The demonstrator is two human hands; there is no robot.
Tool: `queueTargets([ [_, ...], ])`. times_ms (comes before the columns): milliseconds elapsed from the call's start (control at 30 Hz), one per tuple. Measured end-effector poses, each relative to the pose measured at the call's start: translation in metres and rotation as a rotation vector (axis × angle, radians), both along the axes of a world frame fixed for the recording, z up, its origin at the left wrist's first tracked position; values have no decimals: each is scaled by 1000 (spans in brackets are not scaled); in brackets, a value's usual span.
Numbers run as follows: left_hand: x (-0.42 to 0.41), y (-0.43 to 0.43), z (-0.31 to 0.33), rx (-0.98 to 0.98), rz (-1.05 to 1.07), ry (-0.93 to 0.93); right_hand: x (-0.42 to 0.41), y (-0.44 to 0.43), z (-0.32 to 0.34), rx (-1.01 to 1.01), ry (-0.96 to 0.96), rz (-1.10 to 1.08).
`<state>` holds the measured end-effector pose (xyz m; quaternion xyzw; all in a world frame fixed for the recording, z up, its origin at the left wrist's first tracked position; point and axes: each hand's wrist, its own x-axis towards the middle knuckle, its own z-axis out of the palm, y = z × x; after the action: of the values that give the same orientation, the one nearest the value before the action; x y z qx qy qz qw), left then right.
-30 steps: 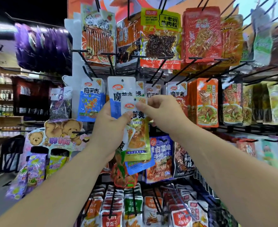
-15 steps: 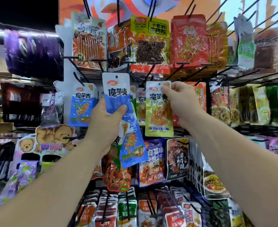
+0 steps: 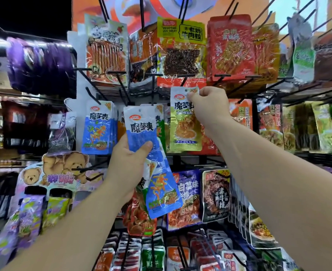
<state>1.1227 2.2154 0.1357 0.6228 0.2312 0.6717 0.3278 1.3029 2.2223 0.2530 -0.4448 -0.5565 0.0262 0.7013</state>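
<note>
Yellow-green foil packet [image 3: 184,132], pinched at its upper right corner by the right grip [image 3: 210,106]. Thumb and curled fingers close on the packet's top edge, and the body of the packet hangs straight down, below and to the left of the grip, in front of the rack's middle row of hanging packets. Its top edge lies just under a black peg [image 3: 183,81]; whether the peg passes through the packet cannot be told.

Blue packet [image 3: 140,124], held by the left grip [image 3: 128,165]. The thumb lies across its front at mid-height with the fingers behind, and the packet's white top stands above the grip. More packets are fanned in the same grip, among them a second blue packet [image 3: 163,194] that slants down and to the right below the thumb.

The two grips are apart, the right one higher. To the left of the left grip hangs a row of matching blue packets [image 3: 98,130], and below these a bear-printed card [image 3: 63,169].
</note>
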Motion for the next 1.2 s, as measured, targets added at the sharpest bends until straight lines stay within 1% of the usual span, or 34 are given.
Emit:
queueTargets([
  [167, -1, -6, -3, 20, -19, -48, -1, 6, -2, 5, -40, -14],
  [300, 1, -3, -5, 33, -10, -51, 1, 15, -2, -41, -98, -66],
  [400, -2, 4, -6, 52, 25, -59, 3, 18, -5, -64, -249, -207],
  [467, -3, 5, -6, 56, 48, -56, 3, 16, -14, 13, -338, -281],
  [567, -4, 5, -6, 50, 47, -62, 7, 18, -34, 173, -560, -364],
  [633, -4, 6, -6, 49, 55, -50, 16, 24, -43, 178, -730, -458],
  [700, -3, 7, -5, 43, 63, -51, 23, 25, -50, 135, -925, -632],
  [733, -3, 7, -4, 39, 61, -55, 25, 24, -53, 117, -1001, -681],
  [867, -1, 8, -4, 46, 57, -74, 28, 22, -56, 9, -1230, -740],
  [1000, -2, 8, -4, 69, 53, -61, 23, 28, -48, -150, -1358, -808],
  [1200, -6, 8, -4, 34, -1, -81, 15, 39, -38, -384, -1539, -918],
])
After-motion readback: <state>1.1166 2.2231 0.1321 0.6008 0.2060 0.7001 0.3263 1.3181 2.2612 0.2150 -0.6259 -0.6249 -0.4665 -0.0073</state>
